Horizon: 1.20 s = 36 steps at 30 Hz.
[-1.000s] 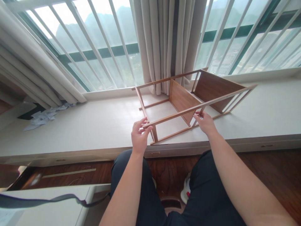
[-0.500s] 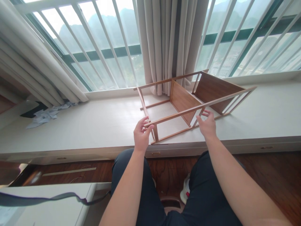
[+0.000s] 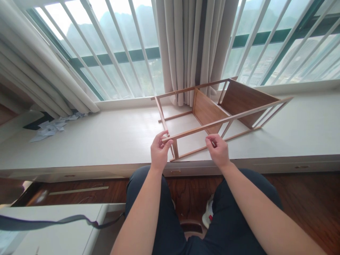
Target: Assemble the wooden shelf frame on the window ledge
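A wooden shelf rack with slim rails lies on its side on the white window ledge. Two flat boards span it, a middle board and a darker end board. My left hand grips the near left end of the upper rail between thumb and fingers. Close in front of the rack, my right hand is closed in a pinch near the lower rail. Whatever its fingertips may hold is hidden or too small to make out.
Grey curtains hang behind the rack, before a barred window. Paper scraps lie at the ledge's left end. A white cabinet top with a dark strap stands at lower left. My knees are against the ledge's front.
My right hand has left the rack's cross rail, moved left towards my left hand, and its fingers have closed. My left hand keeps its grip on the rack's end.
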Motion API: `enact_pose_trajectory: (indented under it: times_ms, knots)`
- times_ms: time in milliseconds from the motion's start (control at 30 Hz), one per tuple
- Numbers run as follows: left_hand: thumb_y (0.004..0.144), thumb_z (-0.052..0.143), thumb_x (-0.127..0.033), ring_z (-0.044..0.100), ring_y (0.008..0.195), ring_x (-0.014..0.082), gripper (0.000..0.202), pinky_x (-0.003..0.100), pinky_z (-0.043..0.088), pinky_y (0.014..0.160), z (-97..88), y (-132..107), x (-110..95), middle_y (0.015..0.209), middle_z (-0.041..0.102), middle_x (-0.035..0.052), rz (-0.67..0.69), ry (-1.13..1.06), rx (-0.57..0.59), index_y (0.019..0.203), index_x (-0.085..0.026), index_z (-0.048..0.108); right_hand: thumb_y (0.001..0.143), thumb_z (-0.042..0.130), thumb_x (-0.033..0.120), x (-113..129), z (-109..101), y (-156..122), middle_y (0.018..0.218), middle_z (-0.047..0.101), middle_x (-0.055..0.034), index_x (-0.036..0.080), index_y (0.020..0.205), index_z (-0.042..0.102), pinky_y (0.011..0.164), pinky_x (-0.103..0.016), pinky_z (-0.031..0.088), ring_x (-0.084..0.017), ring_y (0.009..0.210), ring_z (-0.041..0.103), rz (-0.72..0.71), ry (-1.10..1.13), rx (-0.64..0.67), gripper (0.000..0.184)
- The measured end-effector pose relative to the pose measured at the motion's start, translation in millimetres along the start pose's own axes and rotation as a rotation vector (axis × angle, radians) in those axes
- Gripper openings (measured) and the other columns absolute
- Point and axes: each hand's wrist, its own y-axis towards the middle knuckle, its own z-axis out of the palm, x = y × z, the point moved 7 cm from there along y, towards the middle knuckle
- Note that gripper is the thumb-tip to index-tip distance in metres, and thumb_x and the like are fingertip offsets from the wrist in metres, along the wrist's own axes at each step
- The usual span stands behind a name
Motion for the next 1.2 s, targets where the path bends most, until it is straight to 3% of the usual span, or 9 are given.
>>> enact_pose_trajectory:
  times_ms: [100,233,800,1200]
  knots:
    - [0.077,0.087,-0.042,0.061,0.074,0.0122,0.046,0.025,0.05,0.071,0.6,-0.2,-0.6,0.083,0.064,0.0005,0.011,-0.002,0.002,0.12,-0.026,0.076,0.097,0.053,0.048,7.1,19.3,-7.8,0.075,0.062,-0.0016,0.021,0.095,0.066,0.063,-0.028,0.044,-0.013,0.063,0.052,-0.03,-0.007,0.151,0.03]
    - [0.077,0.087,-0.042,0.061,0.073,0.0122,0.047,0.025,0.051,0.07,0.3,-1.2,-0.3,0.084,0.064,0.0011,0.005,-0.012,0.0,0.12,-0.026,0.076,0.096,0.054,0.048,11.0,29.0,-10.7,0.071,0.06,-0.0004,0.021,0.095,0.067,0.063,-0.027,0.043,-0.013,0.061,0.05,-0.037,-0.006,0.236,0.03]
    - [0.079,0.086,-0.039,0.058,0.074,0.008,0.049,0.019,0.048,0.066,-1.1,-1.4,4.1,0.085,0.058,-0.0016,0.033,0.01,0.033,0.125,-0.026,0.072,0.097,0.059,0.038,12.7,30.1,-10.6,0.07,0.059,0.0015,0.019,0.096,0.069,0.058,-0.023,0.039,-0.008,0.057,0.047,-0.119,0.058,0.241,0.021]
    - [0.08,0.085,-0.04,0.059,0.075,0.0088,0.046,0.02,0.049,0.067,-0.3,-0.3,4.7,0.09,0.062,0.0002,0.047,0.02,0.005,0.122,-0.027,0.074,0.097,0.059,0.035,13.5,32.5,-10.7,0.07,0.06,0.0018,0.019,0.096,0.07,0.06,-0.024,0.039,-0.009,0.058,0.048,-0.138,0.039,0.263,0.02]
